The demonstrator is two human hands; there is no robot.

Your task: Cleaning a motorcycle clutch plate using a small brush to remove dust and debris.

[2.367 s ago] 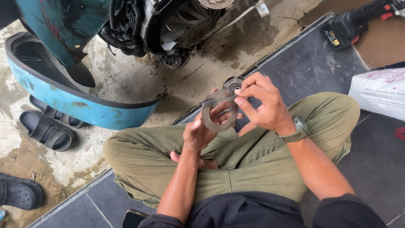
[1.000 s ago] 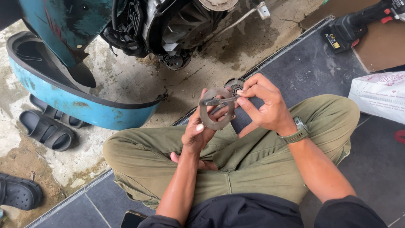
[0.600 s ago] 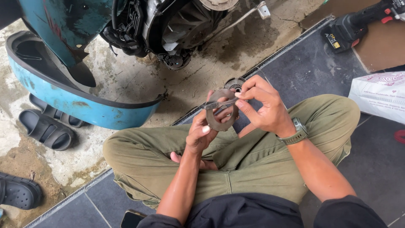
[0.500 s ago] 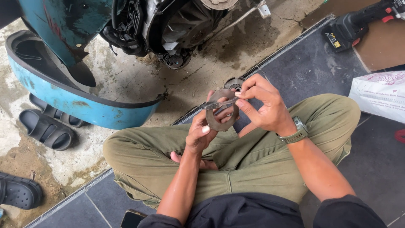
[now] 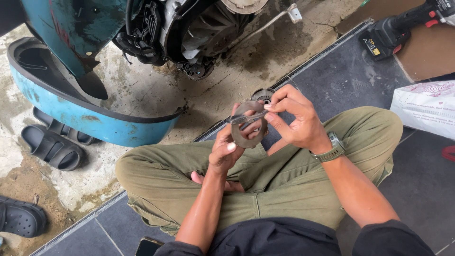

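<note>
Hands point(image 5: 227, 151) point(image 5: 296, 118) both working over my lap: I'm seeing the left grasping a metal ring point(image 5: 247, 125), the right pinching its top edge; scooter point(image 5: 95, 61) sitting ahead.

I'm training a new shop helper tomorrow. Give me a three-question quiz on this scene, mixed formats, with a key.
1. True or false: both hands grip the curved metal part.
2. Which wrist wears the watch? A) left B) right C) neither
3. Fill in: the cordless power tool lies at the upper ____ of the view.

Key:
1. True: left hand holds it from below, right hand fingers pinch its top.
2. B
3. right
</note>
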